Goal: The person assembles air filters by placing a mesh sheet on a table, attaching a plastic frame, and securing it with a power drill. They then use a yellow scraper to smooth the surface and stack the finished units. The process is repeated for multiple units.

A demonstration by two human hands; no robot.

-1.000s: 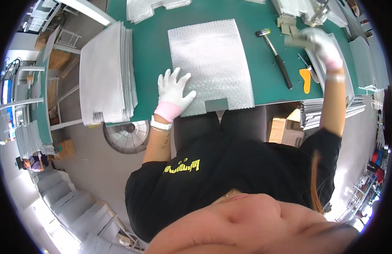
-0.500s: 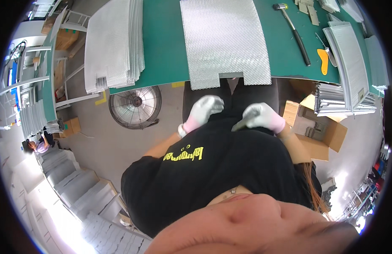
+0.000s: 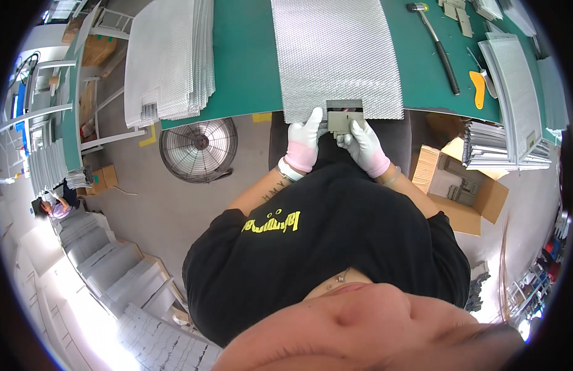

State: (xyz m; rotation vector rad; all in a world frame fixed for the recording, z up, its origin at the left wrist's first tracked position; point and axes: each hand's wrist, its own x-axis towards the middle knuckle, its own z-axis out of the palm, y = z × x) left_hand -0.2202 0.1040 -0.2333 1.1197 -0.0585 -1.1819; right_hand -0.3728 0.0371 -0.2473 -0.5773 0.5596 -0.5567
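Observation:
A silver mesh sheet [image 3: 339, 49] lies on the green table, its notched near edge jutting over the table's front. A small grey-beige metal plate [image 3: 345, 121] sits in the notch, a dark gap showing beyond its far side. My right hand [image 3: 364, 148], in a white glove with a pink cuff, grips the plate's near right corner between thumb and fingers. My left hand [image 3: 305, 137], gloved alike, pinches the sheet's edge left of the notch, thumb on top. Its fingertips reach the plate's left side and are partly hidden.
Stacked mesh sheets [image 3: 169, 62] lie on the left of the table. A hammer [image 3: 438, 49], a yellow-orange flat piece [image 3: 477, 89] and framed panels [image 3: 512, 93] are on the right. Below stand a floor fan [image 3: 201, 143] and an open cardboard box [image 3: 466, 213]. Another person [image 3: 57, 207] is far left.
Both hands have moved forward from near my body to the sheet's notched edge. The plate, in my right hand before, is now at the notch. My left hand has taken hold of the sheet's edge.

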